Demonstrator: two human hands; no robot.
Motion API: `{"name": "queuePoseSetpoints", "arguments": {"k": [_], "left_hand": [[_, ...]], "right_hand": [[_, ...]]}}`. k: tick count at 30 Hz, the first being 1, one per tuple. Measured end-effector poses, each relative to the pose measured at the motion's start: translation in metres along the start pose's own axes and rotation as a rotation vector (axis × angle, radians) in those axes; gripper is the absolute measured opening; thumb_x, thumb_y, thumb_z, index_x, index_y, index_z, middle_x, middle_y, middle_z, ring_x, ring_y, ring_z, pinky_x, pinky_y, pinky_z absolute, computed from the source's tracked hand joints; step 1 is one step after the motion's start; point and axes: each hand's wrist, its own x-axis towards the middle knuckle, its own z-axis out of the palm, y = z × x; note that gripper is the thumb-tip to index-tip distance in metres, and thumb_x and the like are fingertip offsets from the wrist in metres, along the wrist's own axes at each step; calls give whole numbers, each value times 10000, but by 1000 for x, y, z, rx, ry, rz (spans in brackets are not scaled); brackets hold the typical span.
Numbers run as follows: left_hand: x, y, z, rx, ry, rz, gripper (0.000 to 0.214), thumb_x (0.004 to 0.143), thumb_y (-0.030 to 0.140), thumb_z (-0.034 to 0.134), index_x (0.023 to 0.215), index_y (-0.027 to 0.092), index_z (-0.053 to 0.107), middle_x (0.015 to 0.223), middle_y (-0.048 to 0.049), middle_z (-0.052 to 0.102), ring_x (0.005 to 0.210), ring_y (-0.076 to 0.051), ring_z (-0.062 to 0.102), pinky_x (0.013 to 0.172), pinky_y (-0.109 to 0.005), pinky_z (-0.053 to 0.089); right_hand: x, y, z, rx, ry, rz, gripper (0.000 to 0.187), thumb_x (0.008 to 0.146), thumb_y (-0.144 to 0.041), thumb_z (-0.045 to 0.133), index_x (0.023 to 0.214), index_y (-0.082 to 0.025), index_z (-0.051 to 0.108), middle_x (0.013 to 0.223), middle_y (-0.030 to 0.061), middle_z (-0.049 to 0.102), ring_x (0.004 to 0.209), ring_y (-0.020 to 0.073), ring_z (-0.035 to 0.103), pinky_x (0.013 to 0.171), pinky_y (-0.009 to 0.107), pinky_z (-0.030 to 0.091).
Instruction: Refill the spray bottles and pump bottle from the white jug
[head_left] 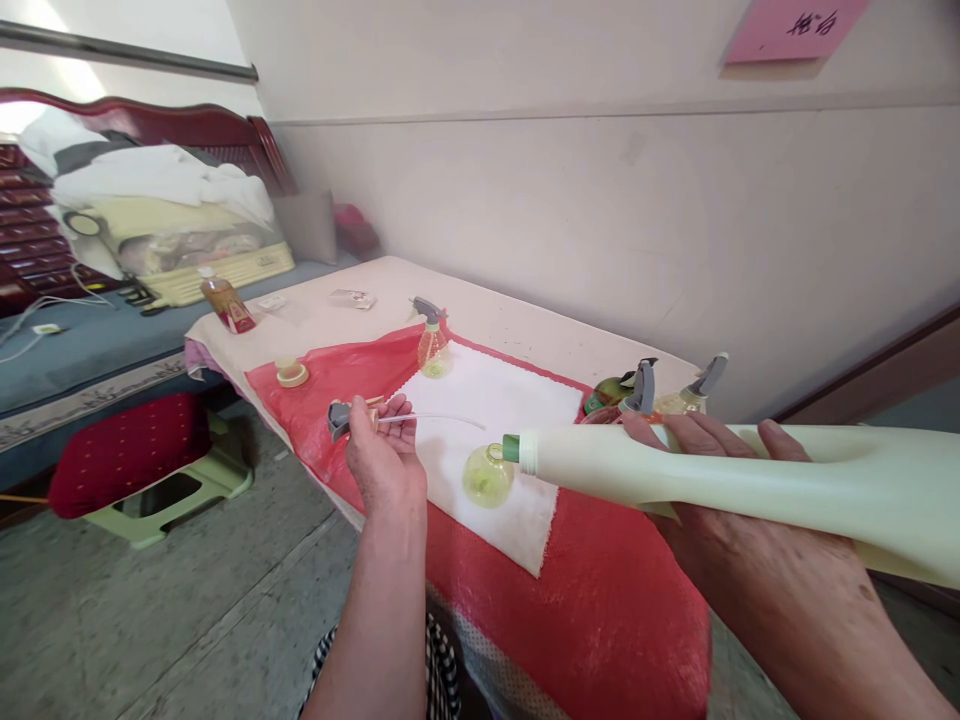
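Observation:
My right hand grips a large pale green bottle, held almost level with its green spout over the mouth of a small clear round bottle. That small bottle stands on a white cloth and holds yellowish liquid. My left hand is closed around a grey trigger spray head, whose thin dip tube sticks out to the right above the cloth.
A filled spray bottle stands at the cloth's far edge. More spray bottles cluster at the right by the wall. A tape roll lies on the red sheet, a brown bottle on the table corner. A red stool stands on the floor at left.

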Motion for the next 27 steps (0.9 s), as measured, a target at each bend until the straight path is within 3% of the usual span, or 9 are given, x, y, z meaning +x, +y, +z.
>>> {"name": "queuePoseSetpoints", "arguments": {"k": [16, 22, 27], "left_hand": [[1, 0, 0, 4, -8, -3, 261, 802, 414, 586, 747, 166, 528, 754, -53, 661, 675, -130, 643, 648, -239, 490], [0, 1, 0, 2, 5, -11, 256, 801, 410, 587, 740, 168, 527, 754, -51, 662, 675, -128, 641, 653, -241, 490], [1, 2, 0, -9, 1, -10, 253, 796, 407, 595, 756, 168, 523, 753, -50, 661, 679, -128, 645, 672, -241, 488]], "right_hand": [[2, -2, -2, 71, 20, 30, 596, 869, -90, 377, 1437, -273, 372, 1196, 112, 554, 1200, 340, 486, 1091, 596, 240], [0, 3, 4, 112, 56, 20, 572, 876, -143, 401, 1423, -308, 390, 1178, 102, 567, 1169, 344, 505, 1080, 608, 249], [-2, 7, 0, 87, 116, 36, 499, 905, -254, 415, 1404, -260, 435, 1186, 130, 572, 1097, 373, 551, 1031, 602, 319]]}}
